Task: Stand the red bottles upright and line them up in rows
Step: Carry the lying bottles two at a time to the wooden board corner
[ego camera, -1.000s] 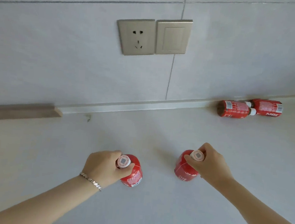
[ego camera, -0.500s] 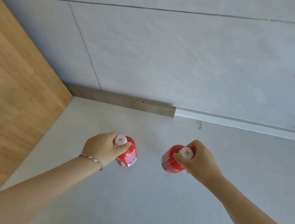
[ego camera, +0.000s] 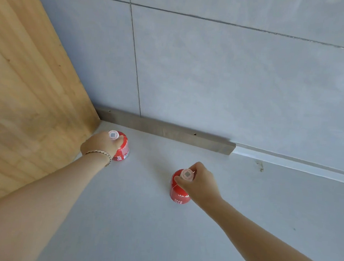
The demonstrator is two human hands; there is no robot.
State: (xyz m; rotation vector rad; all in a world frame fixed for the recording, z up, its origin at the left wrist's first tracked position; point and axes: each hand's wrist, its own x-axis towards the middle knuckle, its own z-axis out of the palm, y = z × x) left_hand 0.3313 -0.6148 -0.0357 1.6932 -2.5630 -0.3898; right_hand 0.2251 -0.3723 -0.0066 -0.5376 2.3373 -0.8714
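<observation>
Red plastic, glossy and sleeved in a printed label, makes up both bottles: the left bottle (ego camera: 122,150) stands upright in the corner by the wooden panel (ego camera: 25,98), the right bottle (ego camera: 179,190) upright further out on the pale countertop (ego camera: 139,220). Each is pinched at its white cap — left hand (ego camera: 99,144) and right hand (ego camera: 199,183) both have fingers closed round the neck. They look light, stiff and rather top-heavy — holding the neck steers them well, though a slick base may skate on the smooth matte surface below the grey tiled wall (ego camera: 232,83).

Pale grey counter (ego camera: 135,220), bounded by a wooden panel at left. Two red bottles stand upright on it: one (ego camera: 122,150) near the back corner, another (ego camera: 179,192) apart, nearer centre.
</observation>
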